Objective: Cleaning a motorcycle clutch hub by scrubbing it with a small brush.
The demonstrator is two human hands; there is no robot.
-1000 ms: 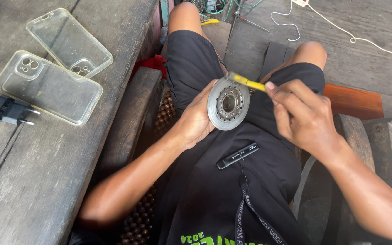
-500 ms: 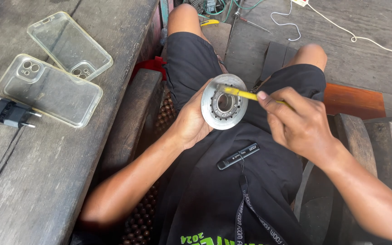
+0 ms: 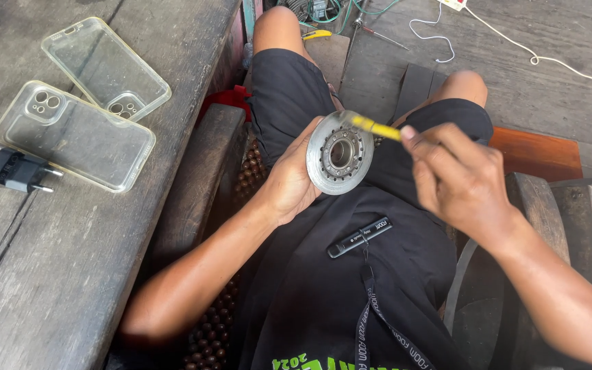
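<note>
The metal disc (image 3: 340,153) stood over the lap, its rim clasped by the left hand (image 3: 289,183). It seemed heavy, stiff and smooth. The right hand (image 3: 457,179) pinched a yellow brush (image 3: 371,126), touching its top edge.

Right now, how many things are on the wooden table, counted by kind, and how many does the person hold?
Clear phone cases: 2
Black charger plug: 1
Metal disc, left hand: 1
Yellow-handled tool, right hand: 1
Total: 5
</note>
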